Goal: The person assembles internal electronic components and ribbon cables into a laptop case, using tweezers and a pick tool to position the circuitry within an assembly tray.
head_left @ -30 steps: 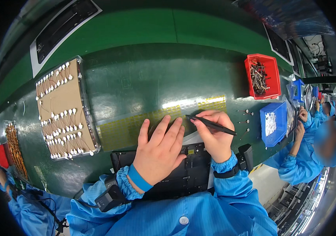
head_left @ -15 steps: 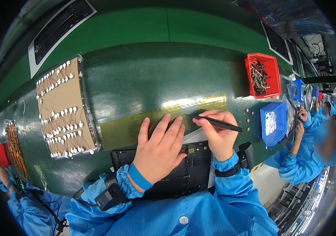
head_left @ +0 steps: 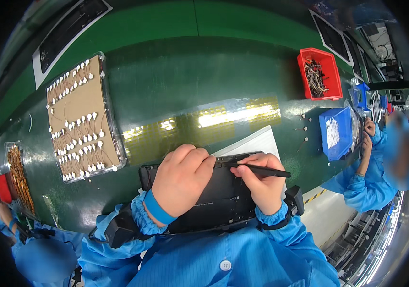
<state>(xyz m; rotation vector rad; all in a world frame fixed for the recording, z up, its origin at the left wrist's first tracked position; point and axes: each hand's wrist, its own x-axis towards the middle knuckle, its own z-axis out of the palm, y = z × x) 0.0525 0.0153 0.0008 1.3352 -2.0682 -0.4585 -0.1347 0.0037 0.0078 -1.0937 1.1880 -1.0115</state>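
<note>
A flat black casing [head_left: 221, 195], perhaps a device panel, lies in front of me at the table's near edge. Over its upper left part rests my left hand [head_left: 180, 182], fingers curled together at the far edge; the thumb and anything pinched beneath are hidden. My right hand [head_left: 266, 190] grips a slim black pen-shaped tool [head_left: 267, 171], its tip pointing left at the casing's far edge, close to the left fingertips. Just beyond lies a clear sheet with rows of small yellow pieces [head_left: 149, 142]. White paper [head_left: 260, 142] sticks out from behind the casing.
At left, a tray [head_left: 82, 106] holds rows of white discs with thin wires. A red bin [head_left: 335, 76] of small dark parts and a blue bin [head_left: 342, 129] of white pieces stand at right, with a few loose discs [head_left: 305, 128] nearby. Co-workers sit on both sides.
Both hands have come back from the yellow-pieced sheet to the casing's far edge. My left fingers, spread before, are now curled. The tool's tip has moved from the sheet to the casing.
</note>
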